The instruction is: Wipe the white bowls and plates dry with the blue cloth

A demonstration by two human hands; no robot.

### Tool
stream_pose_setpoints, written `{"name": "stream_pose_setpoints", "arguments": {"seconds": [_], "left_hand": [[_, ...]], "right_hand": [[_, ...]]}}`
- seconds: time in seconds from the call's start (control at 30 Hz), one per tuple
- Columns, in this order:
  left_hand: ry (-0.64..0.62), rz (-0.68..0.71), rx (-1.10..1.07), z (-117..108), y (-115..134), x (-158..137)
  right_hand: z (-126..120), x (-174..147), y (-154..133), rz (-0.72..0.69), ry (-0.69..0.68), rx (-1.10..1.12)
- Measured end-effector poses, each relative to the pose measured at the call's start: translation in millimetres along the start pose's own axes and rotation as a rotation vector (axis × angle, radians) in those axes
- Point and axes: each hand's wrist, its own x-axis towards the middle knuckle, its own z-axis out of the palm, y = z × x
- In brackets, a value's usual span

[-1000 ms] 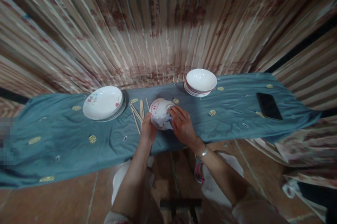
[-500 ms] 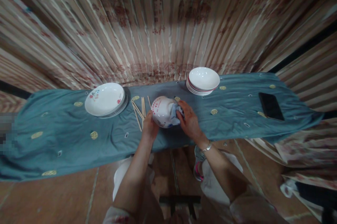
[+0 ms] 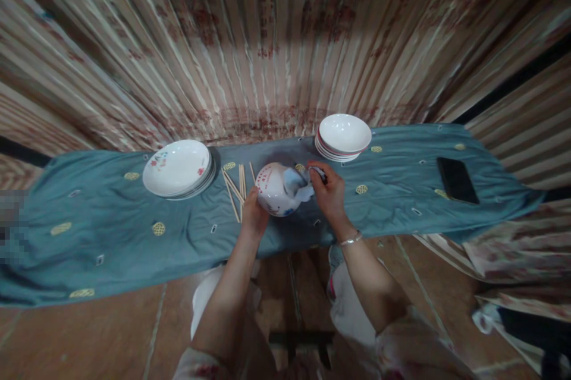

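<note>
A white bowl (image 3: 270,190) with red dots and a blue motif is tipped over the middle of the table, its rounded outside facing me. My left hand (image 3: 255,213) grips it at the left edge, fingers partly hidden behind it. At the bowl's right side, my right hand (image 3: 329,192) pinches a pale blue-grey cloth (image 3: 305,194), part of which lies against the bowl. Several wooden chopsticks (image 3: 242,181) lie just left of the bowl, some crossing.
A stack of white plates (image 3: 178,169) with floral decoration stands on the left. Stacked white bowls (image 3: 344,134) sit at the back, right of centre. A black phone (image 3: 457,180) lies toward the right end of the green patterned tablecloth (image 3: 111,213). Pleated curtains (image 3: 276,82) hang behind.
My right hand has pulled back to the right from the bowl, drawing the cloth out with it. My left hand keeps its hold and the bowl stays nearly in place.
</note>
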Motion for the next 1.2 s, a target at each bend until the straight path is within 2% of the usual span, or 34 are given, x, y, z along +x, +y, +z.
{"name": "stream_pose_setpoints", "arguments": {"seconds": [0.07, 0.17, 0.3, 0.57, 0.73, 0.87, 1.03, 1.2], "left_hand": [[0.003, -0.005, 0.006, 0, -1, 1], [-0.004, -0.007, 0.002, 1, 0, 0], [-0.026, -0.033, 0.001, 1, 1, -2], [-0.006, -0.026, -0.003, 3, 0, -3], [0.012, -0.037, -0.026, 6, 0, -1], [-0.002, -0.033, -0.02, 7, 1, -2], [-0.052, -0.016, 0.004, 10, 1, -3], [-0.029, 0.004, 0.006, 12, 0, -2]], "right_hand": [[7, -2, 2, -0.042, -0.017, -0.048], [14, -7, 4, -0.181, -0.057, -0.172], [14, -14, 2, -0.31, -0.087, -0.316], [14, -24, -5, -0.275, -0.192, -0.268], [7, -37, -14, -0.429, -0.279, -0.251], [3, -43, -14, -0.444, -0.359, -0.294], [0, -39, -7, -0.423, -0.356, -0.353], [-1, -32, 0, -0.413, -0.306, -0.375]]}}
